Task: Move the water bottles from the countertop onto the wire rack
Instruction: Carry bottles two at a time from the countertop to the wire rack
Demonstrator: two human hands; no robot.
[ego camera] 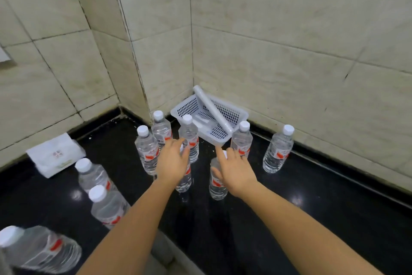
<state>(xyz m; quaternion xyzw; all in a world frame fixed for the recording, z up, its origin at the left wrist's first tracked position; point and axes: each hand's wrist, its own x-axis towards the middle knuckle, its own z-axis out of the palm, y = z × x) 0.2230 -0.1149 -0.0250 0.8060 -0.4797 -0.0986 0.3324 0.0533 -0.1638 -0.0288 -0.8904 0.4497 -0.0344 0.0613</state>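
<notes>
Head view: left hand (172,161) is spread over the cap of a water bottle (184,180) on the black desk (312,219), fingers wide, not yet closed. Right hand (236,171) is cupped loosely on a second bottle (217,185), thumb at its side; a firm grip cannot be confirmed. More bottles stand beyond and left of the hands. A white plastic basket (231,115) sits beyond the right hand. No wire rack is in view. Recommended: close each hand around the bottle body below the shoulder, then lift straight up to avoid knocking neighbouring bottles.
</notes>
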